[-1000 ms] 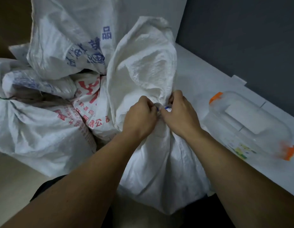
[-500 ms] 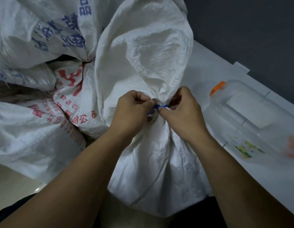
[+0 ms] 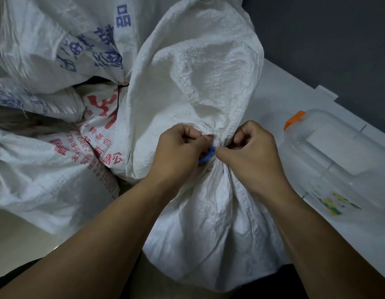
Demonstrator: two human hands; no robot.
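the left hand [image 3: 178,149] and the right hand [image 3: 249,152] both pinch a thin blue plastic tie [image 3: 206,156] at the bunched neck of a big white woven sack [image 3: 198,83]. the sack stands right in front of the person, between other printed white sacks [image 3: 47,169] and a clear plastic box with orange clips [image 3: 338,160] on the white surface [image 3: 284,100].

Box [image 3: 329,169] right of sack [image 3: 198,83]

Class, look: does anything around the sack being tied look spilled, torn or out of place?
Nothing stands out. Left hand and right hand pinch the blue tie at the neck of the white sack; no tear or spill shows.
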